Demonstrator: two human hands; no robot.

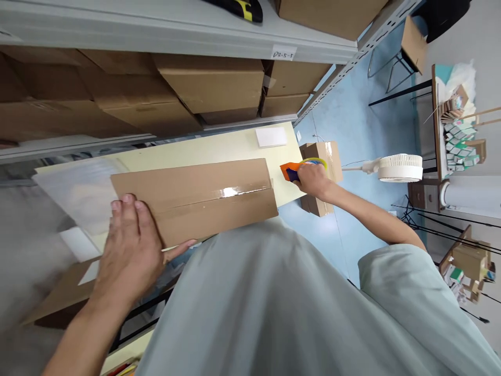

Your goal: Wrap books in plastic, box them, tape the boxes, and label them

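Cardboard: one flat box [195, 196], one tape dispenser [291, 171]

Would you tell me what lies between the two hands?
In the head view, a flat cardboard box with a glossy tape strip spans the stretch from the left hand to the right hand, which grips a tape dispenser.
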